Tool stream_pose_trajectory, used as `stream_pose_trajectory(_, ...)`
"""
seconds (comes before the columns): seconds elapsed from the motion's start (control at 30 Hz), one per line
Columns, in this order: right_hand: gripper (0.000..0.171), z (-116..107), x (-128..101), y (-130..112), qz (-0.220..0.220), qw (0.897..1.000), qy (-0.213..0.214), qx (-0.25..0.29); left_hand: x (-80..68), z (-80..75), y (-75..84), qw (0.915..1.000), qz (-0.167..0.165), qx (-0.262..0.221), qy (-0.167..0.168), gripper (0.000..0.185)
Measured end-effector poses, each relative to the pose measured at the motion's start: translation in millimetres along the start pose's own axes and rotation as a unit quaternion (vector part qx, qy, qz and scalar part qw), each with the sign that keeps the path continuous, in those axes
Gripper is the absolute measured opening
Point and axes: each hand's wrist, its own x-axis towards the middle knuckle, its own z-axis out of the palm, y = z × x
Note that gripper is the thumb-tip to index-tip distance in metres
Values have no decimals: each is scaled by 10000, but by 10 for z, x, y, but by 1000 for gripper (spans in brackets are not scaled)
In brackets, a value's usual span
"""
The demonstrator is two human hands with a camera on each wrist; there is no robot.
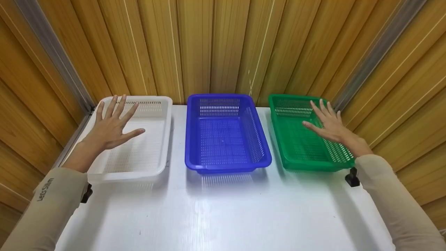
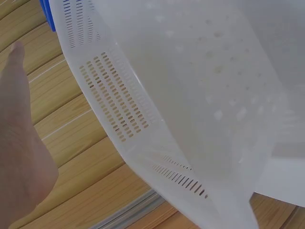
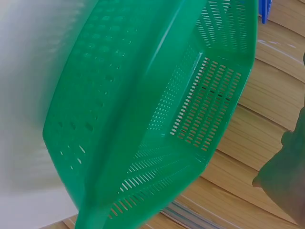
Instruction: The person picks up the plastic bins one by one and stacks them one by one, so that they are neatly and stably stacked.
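My left hand (image 1: 113, 127) is held over the white basket (image 1: 169, 139), fingers spread and straight, holding nothing. Over on the right, my right hand (image 1: 329, 123) spreads its fingers above the green basket (image 1: 308, 165), likewise with nothing in it. Between them stands a blue-violet basket (image 1: 228, 167), which neither hand touches. All three baskets are rectangular, with slotted walls, and nothing lies inside them. In the left wrist view part of the left hand (image 2: 21, 143) shows beside the white basket's wall. The right wrist view has part of the right hand (image 3: 288, 171) beyond the green basket's rim.
The baskets stand in a row on a white table (image 1: 209, 216). Behind them rises a wood-patterned panel wall (image 1: 223, 45), with similar panels at both sides. Grey metal posts (image 1: 379, 52) mark the corners. A black strap piece (image 1: 353, 177) shows at the right sleeve.
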Motion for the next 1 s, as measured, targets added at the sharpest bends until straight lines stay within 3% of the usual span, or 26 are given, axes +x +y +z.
stream_pose_trajectory(0.4, 82, 39, -113, 73, 145, 9947, -13, 1016, 7, 15, 20, 9961, -309, -787, -265, 94)
stream_pose_trajectory(0.63, 76, 8, -117, 103, 311, 9899, -63, 1383, -19, 38, 8, 9915, -428, -1215, -187, 94)
stream_pose_trajectory(1.0, 71, -6, -79, 10, 312, 9735, -108, 2261, -111, 57, 56, 9827, -539, -1767, -129, 93)
